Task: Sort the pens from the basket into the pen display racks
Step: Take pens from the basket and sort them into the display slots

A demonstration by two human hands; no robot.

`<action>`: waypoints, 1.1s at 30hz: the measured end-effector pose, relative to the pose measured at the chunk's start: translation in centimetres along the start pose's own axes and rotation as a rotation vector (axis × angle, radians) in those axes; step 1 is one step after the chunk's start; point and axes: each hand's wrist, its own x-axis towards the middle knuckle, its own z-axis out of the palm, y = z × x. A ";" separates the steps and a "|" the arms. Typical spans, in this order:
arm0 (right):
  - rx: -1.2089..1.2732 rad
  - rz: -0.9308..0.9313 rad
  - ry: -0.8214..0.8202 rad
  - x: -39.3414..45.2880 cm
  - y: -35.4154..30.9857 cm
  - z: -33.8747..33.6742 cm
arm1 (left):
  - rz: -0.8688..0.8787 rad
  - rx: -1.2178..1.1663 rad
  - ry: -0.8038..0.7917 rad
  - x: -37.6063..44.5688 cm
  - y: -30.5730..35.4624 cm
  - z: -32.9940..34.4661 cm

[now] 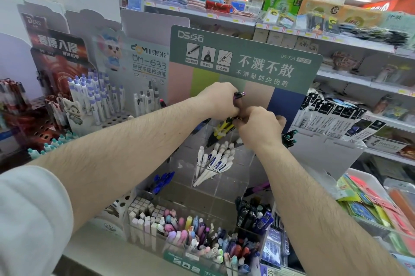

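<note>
1. Left hand (pixel 219 98) is gripping a dark purple pen (pixel 238 97), fingers curled round it, in front of the green DS header card (pixel 244 60), at its lower edge.
2. Right hand (pixel 258 126) is curling tight just below that card, touching the left hand; whether it is pinching a pen I cannot tell, since the knuckles are hiding it.
3. Yellow-black pens (pixel 221 128) are sitting in the clear acrylic rack (pixel 224 183) under the card; white-blue pens (pixel 213 161) are lying lower down. No basket in view.
4. Risk, as I judge it: the hands are crowding each other, so the purple pen could slip into the wrong compartment or knock the leaning white pens.
5. Card is reading "DS-758" and "不溅不散"; the card to its left, "DOMI 東米" (pixel 149 52), "MM-633".
</note>
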 end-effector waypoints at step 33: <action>1.441 0.577 -0.038 -8.3 0.3 0.9 | -0.054 -1.693 -0.215 -15.6 -5.1 3.4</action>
